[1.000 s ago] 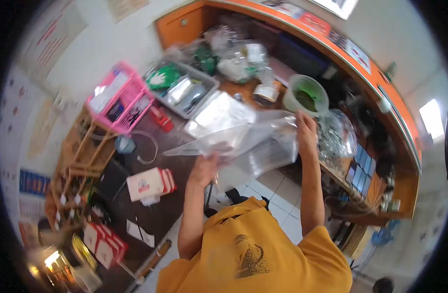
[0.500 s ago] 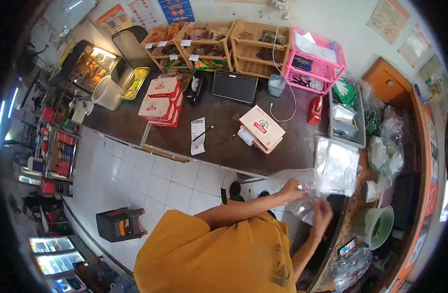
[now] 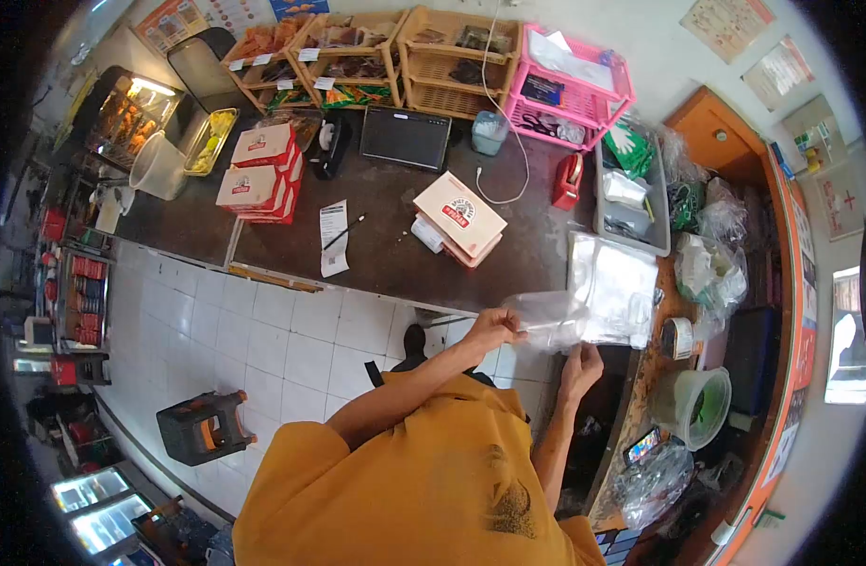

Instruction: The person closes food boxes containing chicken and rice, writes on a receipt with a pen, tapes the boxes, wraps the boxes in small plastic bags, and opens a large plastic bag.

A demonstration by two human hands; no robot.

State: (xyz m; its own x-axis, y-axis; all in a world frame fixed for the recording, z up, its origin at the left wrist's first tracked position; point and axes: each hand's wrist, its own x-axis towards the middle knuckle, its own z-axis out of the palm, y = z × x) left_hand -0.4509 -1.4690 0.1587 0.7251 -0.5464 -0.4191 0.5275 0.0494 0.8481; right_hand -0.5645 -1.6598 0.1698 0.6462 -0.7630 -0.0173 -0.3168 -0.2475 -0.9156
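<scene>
A clear plastic bag (image 3: 549, 319) is stretched between my two hands, just off the counter's front edge. My left hand (image 3: 495, 329) pinches its left side. At its lower right, my right hand (image 3: 581, 368) has its fingers closed on the bag's edge. Behind it, a stack of flat clear plastic bags (image 3: 614, 283) lies on the counter corner. Left of that stack is a printed food box (image 3: 459, 217) on top of another box, with a white paper beside it.
On the dark counter (image 3: 376, 236) are a receipt (image 3: 334, 241) with a pen, stacked red-and-white boxes (image 3: 259, 179), a tablet (image 3: 405, 138), a red tape dispenser (image 3: 566, 181) and a grey bin (image 3: 633, 203). A phone (image 3: 642, 445) and a plastic tub (image 3: 690, 407) stand right. A black-and-orange crate (image 3: 205, 429) sits on the floor.
My left hand has moved left with the bag, and my right hand has come up to its lower edge. The bag is now spread wider. The camera view has shifted.
</scene>
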